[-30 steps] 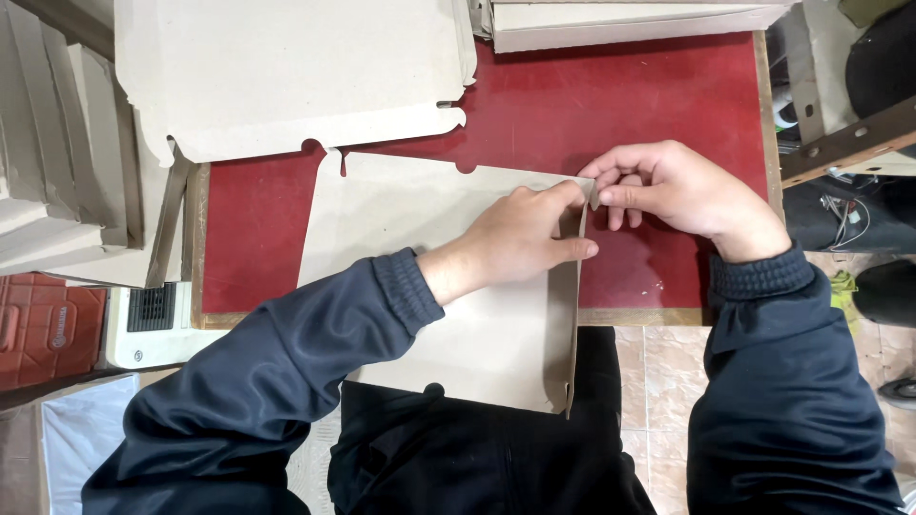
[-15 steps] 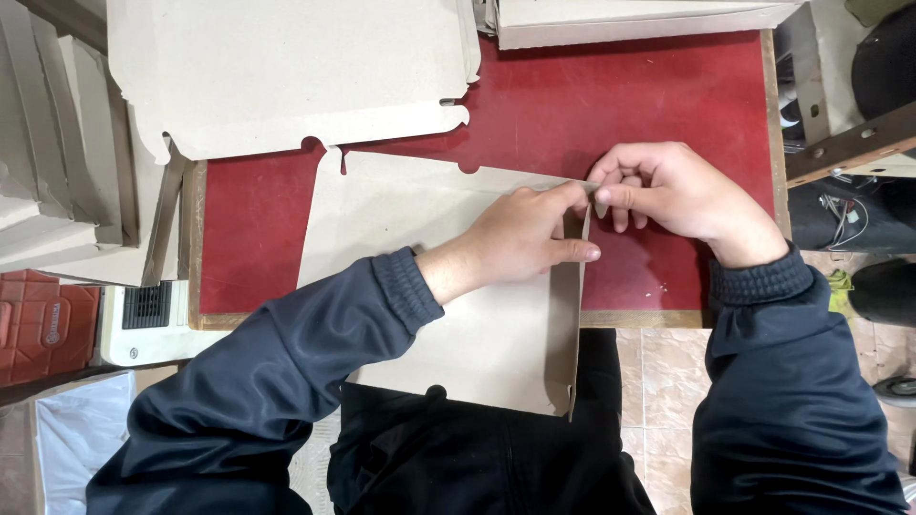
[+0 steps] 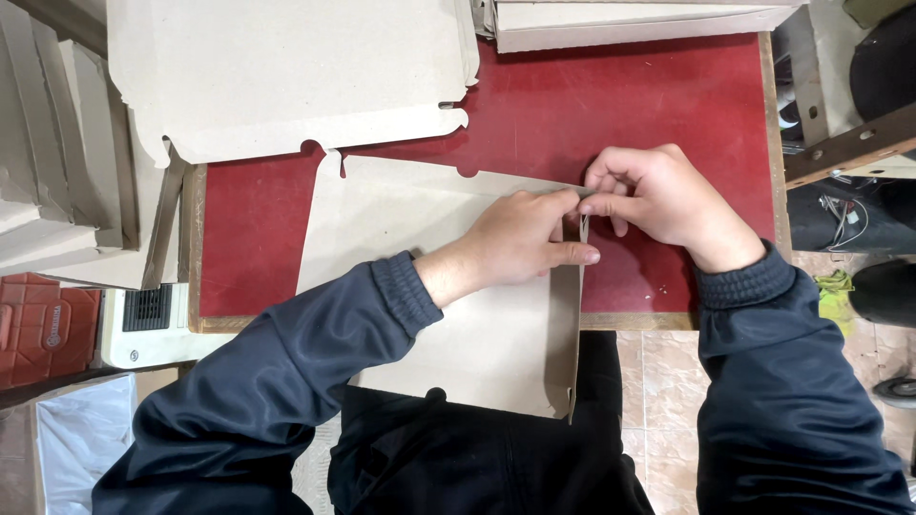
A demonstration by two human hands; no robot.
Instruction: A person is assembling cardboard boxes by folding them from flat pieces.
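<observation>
A flat grey-brown cardboard box blank lies on the red tabletop, reaching over the near edge onto my lap. Its right side flap is folded upright. My left hand rests palm down on the panel, thumb and fingers pressed against the raised flap at its far corner. My right hand pinches that same corner of the flap from the outside. Both sleeves are dark blue.
Another flat cardboard blank lies at the table's far left. A stack of folded boxes sits at the far edge. More cardboard pieces stand at left, with a white device and a red crate below. Tiled floor lies at right.
Both hands stay at the flap's far corner, with only small finger shifts. The view has drifted slightly.
</observation>
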